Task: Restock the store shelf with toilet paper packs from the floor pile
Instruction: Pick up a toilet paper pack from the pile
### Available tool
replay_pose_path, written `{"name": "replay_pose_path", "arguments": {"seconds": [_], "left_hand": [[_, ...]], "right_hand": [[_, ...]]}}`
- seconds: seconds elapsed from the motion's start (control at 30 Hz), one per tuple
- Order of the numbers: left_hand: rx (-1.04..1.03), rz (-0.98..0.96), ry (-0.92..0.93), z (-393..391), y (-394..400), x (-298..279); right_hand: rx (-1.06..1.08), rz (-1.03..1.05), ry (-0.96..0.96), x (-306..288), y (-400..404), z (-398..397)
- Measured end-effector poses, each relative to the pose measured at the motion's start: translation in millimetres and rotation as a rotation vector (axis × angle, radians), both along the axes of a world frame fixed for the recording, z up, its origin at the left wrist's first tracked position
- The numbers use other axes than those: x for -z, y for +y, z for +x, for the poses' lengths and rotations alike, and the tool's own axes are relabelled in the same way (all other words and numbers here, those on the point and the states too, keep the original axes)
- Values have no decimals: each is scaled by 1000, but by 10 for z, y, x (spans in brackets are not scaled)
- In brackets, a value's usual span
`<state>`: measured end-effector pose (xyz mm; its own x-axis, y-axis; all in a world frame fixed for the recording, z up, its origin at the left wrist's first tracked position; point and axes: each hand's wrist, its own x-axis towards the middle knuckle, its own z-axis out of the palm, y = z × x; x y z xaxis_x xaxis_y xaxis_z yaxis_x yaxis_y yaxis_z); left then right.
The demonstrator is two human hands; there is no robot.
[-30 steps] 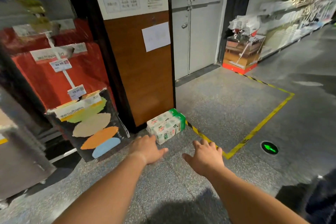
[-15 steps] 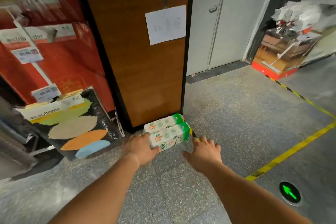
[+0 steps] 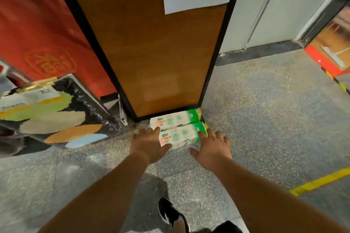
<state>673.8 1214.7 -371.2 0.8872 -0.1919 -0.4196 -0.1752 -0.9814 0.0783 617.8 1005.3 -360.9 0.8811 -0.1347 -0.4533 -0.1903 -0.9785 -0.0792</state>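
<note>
Two white-and-green toilet paper packs lie side by side on the speckled floor at the foot of a wooden pillar [image 3: 157, 53]. The near pack [image 3: 181, 135] sits between my hands; the far pack [image 3: 174, 119] rests against the pillar base. My left hand [image 3: 147, 143] is at the near pack's left end, fingers spread, thumb by its lower corner. My right hand [image 3: 212, 147] is at its right end, fingers apart, fingertips touching the green edge. Neither hand has closed around the pack.
On the left is the store shelf with red packs [image 3: 37, 34] and a black pack with coloured leaf shapes [image 3: 56, 119] leaning at floor level. Grey doors [image 3: 265, 5] stand behind on the right, with a red display box [image 3: 331, 53] and a yellow floor line [image 3: 318, 181]. My shoe [image 3: 168, 212] is below.
I have moved closer and lower toward the packs. Both hands have gone forward from open floor to the two ends of the near pack.
</note>
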Motion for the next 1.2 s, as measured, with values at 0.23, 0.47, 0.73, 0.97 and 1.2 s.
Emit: {"name": "replay_pose_path", "arguments": {"seconds": [0.23,0.47,0.73,0.97,1.2], "left_hand": [[-53,37,50,923,-240,1302],[-106,68,158,1529,-549,3597],[-134,145,242,1774,-701,5886],[-90,83,128,1952,-680,6598],[-17,124,135,2032,-735,6520]], "right_hand": [[-115,8,20,1225,-381,1257],[-287,-51,98,3463,-706,2115],[-395,-58,183,5787,-917,2607],[-567,-97,98,6579,-1120,2796],[-643,-141,71,6604,-1186,2813]]}}
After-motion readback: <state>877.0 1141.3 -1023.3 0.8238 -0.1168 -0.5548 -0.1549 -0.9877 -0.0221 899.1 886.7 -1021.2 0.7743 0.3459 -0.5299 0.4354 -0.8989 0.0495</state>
